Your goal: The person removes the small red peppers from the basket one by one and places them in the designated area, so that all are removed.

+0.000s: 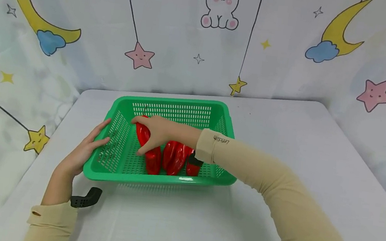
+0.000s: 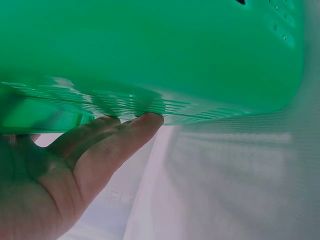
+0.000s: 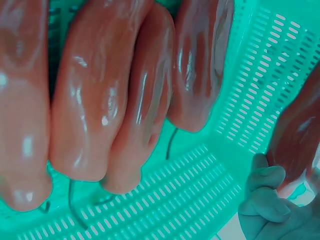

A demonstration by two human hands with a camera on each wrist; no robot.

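Note:
A green plastic basket (image 1: 156,178) with slotted walls stands on the table, with several glossy red chili peppers (image 1: 174,158) inside. Reaching in from the right, my right hand (image 1: 160,130) grips a long red chili pepper (image 1: 143,133) near the basket's left part, thumb on the near side. In the right wrist view that hand (image 3: 272,200) has curled fingers around the pepper (image 3: 297,142). My left hand (image 1: 82,153) holds the basket's left side, its thumb over the rim. In the left wrist view, straight fingers (image 2: 125,142) touch the outer wall.
The basket rests on a white-covered table (image 1: 180,220). A pale cloth with moons, stars and a rabbit (image 1: 222,2) hangs behind and at the sides. In the right wrist view, other peppers (image 3: 90,105) lie side by side with thin stems. Each wrist carries a black device (image 1: 87,198).

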